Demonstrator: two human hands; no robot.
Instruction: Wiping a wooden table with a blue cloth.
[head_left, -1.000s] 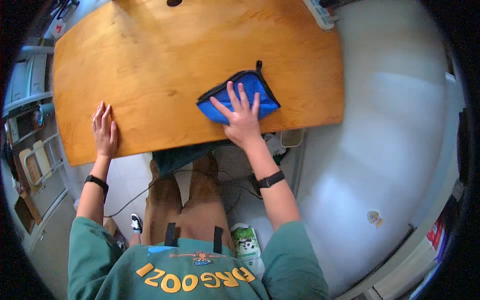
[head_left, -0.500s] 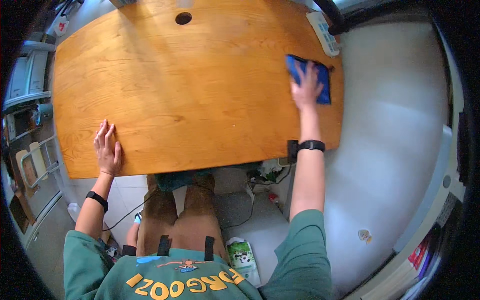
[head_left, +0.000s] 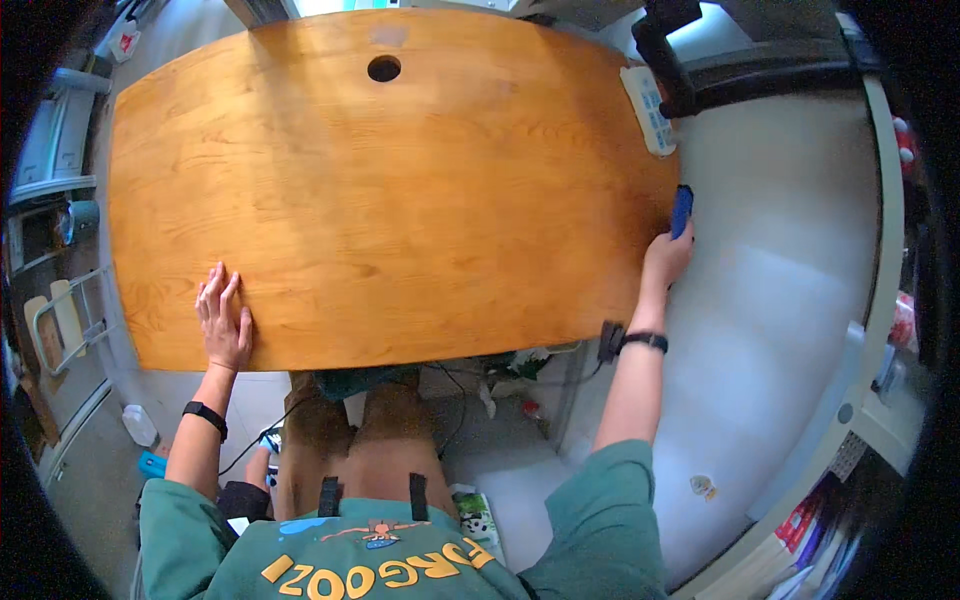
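My left hand [head_left: 222, 318] rests flat on the near left part of the wooden table [head_left: 370, 200], fingers stretched out. Over at the table's right edge, my right hand [head_left: 667, 258] is closed round a folded blue cloth [head_left: 682, 210]. Only a narrow strip of the cloth shows, standing up past the hand beside the edge. Its fingers are partly hidden on the far side.
A white power strip [head_left: 650, 112] lies at the table's far right edge, near a black monitor arm [head_left: 664, 55]. A round hole [head_left: 384, 68] pierces the tabletop at the back. A white surface [head_left: 770, 270] lies to the right, and a wire rack [head_left: 72, 325] stands at left.
My right hand and the blue cloth have moved right and toward me, from the tabletop to its edge. The cloth was spread under the palm and now shows edge-on. My left hand stays on the table.
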